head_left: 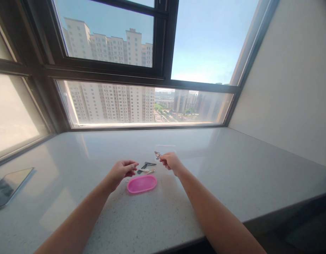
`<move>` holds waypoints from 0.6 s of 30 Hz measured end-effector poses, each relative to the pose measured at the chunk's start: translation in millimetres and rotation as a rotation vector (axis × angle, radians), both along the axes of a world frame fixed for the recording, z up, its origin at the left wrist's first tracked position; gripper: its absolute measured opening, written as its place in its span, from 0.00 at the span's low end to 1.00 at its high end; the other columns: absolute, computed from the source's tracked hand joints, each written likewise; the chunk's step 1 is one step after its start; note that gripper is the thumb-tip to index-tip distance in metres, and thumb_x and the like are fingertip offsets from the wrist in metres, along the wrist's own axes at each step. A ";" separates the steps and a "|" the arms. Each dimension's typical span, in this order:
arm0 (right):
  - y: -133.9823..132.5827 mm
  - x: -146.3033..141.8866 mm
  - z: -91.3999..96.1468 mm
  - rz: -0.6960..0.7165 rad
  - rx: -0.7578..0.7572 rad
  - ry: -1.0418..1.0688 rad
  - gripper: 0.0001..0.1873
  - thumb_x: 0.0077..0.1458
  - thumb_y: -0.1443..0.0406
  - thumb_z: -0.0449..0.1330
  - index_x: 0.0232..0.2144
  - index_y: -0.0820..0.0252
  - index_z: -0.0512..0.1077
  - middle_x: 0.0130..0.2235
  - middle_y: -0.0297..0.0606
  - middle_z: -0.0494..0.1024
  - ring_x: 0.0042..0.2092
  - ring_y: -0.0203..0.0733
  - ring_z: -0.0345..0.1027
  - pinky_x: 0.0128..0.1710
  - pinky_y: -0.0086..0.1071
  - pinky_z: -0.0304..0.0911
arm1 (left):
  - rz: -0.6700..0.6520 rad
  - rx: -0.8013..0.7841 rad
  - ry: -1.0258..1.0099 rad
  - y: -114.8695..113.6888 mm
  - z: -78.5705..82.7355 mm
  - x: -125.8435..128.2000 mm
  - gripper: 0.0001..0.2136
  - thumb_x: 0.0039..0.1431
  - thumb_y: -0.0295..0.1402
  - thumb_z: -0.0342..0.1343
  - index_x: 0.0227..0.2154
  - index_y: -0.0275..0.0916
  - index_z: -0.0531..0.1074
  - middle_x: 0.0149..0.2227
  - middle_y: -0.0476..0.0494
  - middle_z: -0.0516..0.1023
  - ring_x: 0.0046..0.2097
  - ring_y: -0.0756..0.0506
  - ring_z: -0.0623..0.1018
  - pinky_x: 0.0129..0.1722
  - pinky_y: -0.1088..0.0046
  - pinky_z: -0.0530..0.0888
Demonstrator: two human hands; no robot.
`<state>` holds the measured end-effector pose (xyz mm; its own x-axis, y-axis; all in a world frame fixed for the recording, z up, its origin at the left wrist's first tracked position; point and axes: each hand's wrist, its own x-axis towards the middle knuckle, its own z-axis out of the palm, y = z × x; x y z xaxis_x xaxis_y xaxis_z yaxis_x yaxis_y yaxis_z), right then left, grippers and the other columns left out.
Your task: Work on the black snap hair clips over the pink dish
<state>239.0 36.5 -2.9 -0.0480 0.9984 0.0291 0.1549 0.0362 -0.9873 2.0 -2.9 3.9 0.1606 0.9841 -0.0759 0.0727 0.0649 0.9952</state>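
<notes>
My right hand (171, 162) pinches a small brown openwork hair clip (158, 155) by one end and holds it above the counter. Lower and to its left, my left hand (123, 171) has its thumb and fingers closed on a slim white hair clip (143, 170). Between the hands lies a black V-shaped hair clip (147, 165). A small beige clip-like piece (151, 171) rests beside it, its exact kind too small to tell. Just in front is a shallow pink oval tray (142, 192), with no items visible inside.
The pale speckled stone counter (141, 225) runs back to a dark-framed window (112, 82). Behind my right hand is a clear, thin-edged flat object (165, 146). At the far left lies a mirror-like panel (11, 187). A white wall (290, 88) stands on the right.
</notes>
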 end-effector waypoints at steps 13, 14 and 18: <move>6.6 1.2 -5.3 -0.217 -0.216 0.255 0.10 0.49 0.62 0.57 0.25 0.65 0.69 0.19 0.32 0.68 0.13 0.25 0.54 0.10 0.21 0.47 | -0.002 0.000 0.015 -4.2 4.4 2.4 0.15 0.42 0.38 0.63 0.31 0.32 0.76 0.26 0.45 0.75 0.25 0.52 0.72 0.28 0.75 0.70; 6.8 1.2 -5.6 -0.222 -0.214 0.257 0.10 0.49 0.62 0.57 0.26 0.65 0.69 0.20 0.33 0.69 0.13 0.26 0.55 0.11 0.21 0.49 | -0.012 0.000 0.012 -4.1 4.3 2.4 0.14 0.42 0.37 0.63 0.31 0.32 0.76 0.26 0.45 0.75 0.25 0.52 0.72 0.28 0.75 0.69; 5.6 0.0 -5.1 -0.223 -0.181 0.222 0.12 0.50 0.60 0.56 0.27 0.66 0.70 0.22 0.36 0.72 0.14 0.27 0.59 0.11 0.22 0.51 | -0.045 0.002 0.014 -3.9 4.0 2.5 0.15 0.43 0.37 0.63 0.33 0.32 0.75 0.26 0.44 0.75 0.25 0.51 0.72 0.28 0.74 0.69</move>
